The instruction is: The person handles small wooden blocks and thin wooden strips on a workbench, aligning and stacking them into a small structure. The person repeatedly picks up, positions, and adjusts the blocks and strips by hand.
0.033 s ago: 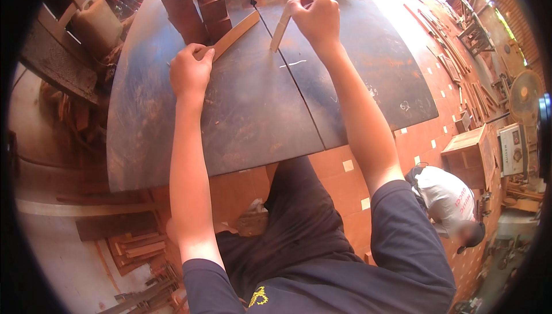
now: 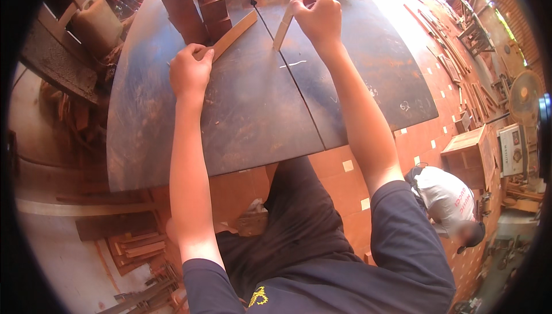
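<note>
Right hand (image 2: 318,18) and strip (image 2: 284,28) slightly rightward

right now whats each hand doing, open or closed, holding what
Left hand: closed, holding the flat wooden strip near one end.
Right hand: closed, fingers pinching the thin pointed strip.

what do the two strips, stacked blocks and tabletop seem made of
The strip in the left hand looks like bare wood: matte, pale tan. The strip in the right hand seems alike, similarly pale. Blocks look like unfinished wood, reddish brown with paler ends. The tabletop may be metal, dark, faintly glossy with brownish patches; painted wood is possible.
</note>
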Demonstrator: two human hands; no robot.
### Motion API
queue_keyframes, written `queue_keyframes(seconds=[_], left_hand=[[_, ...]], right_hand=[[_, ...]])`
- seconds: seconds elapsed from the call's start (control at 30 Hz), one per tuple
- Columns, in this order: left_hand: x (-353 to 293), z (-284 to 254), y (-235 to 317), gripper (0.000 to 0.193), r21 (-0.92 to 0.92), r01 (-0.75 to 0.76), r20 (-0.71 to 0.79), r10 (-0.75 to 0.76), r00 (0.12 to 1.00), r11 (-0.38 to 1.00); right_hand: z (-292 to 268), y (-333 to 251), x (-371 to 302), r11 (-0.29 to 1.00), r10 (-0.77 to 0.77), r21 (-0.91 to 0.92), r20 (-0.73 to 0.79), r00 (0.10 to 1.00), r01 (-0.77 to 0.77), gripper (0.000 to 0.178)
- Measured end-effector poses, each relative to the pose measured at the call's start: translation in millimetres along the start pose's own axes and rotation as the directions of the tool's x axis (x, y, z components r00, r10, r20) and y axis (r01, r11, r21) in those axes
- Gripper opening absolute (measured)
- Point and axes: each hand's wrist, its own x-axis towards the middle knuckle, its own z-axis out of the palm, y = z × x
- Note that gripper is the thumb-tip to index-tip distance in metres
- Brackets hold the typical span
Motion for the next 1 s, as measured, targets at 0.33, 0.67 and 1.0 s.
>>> queue_keyframes(seconds=[0.33, 0.67, 1.0], left_hand=[[6.0, 8.1, -2.1, 0.023, -0.027, -0.117, -0.072, 0.114, 0.991, 0.993], [6.3, 12.3, 0.3, 0.018, -0.08, -0.176, -0.06, 0.171, 0.983, 0.981], [7.6, 16.6, -8.0, 0.015, -0.073, -0.203, -0.077, 0.198, 0.977, 0.976]], right_hand=[[1.6, -4.8, 3.9, 0.997, -0.059, 0.044, 0.055, 0.997, 0.057, 0.018], [-5.7, -14.1, -2.4, 0.973, -0.216, -0.053, 0.111, 0.97, 0.222, 0.019], [-6.2, -23.4, -10.9, 0.981, -0.193, 0.04, 0.101, 0.976, 0.19, 0.023]])
